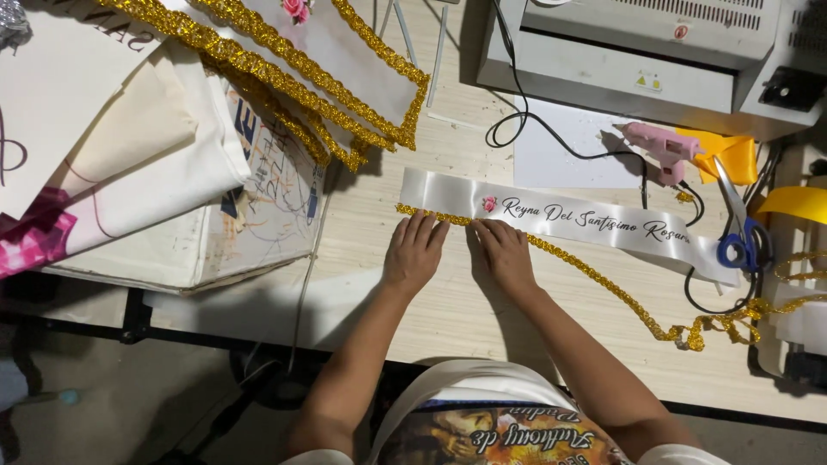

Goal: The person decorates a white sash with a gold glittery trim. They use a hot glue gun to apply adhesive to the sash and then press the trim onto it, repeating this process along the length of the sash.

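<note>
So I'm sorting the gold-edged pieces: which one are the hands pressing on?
The white sash with lettering; both hands press its gold trim. The other gold-edged pieces lie untouched, upper left.

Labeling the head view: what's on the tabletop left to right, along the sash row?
Stacked fabric pieces → left hand → right hand → pink glue gun → blue-handled scissors → loose gold trim.

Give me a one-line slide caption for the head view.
Both hands, left hand and right hand, press gold trim along a white satin sash beside a pink glue gun.
</note>
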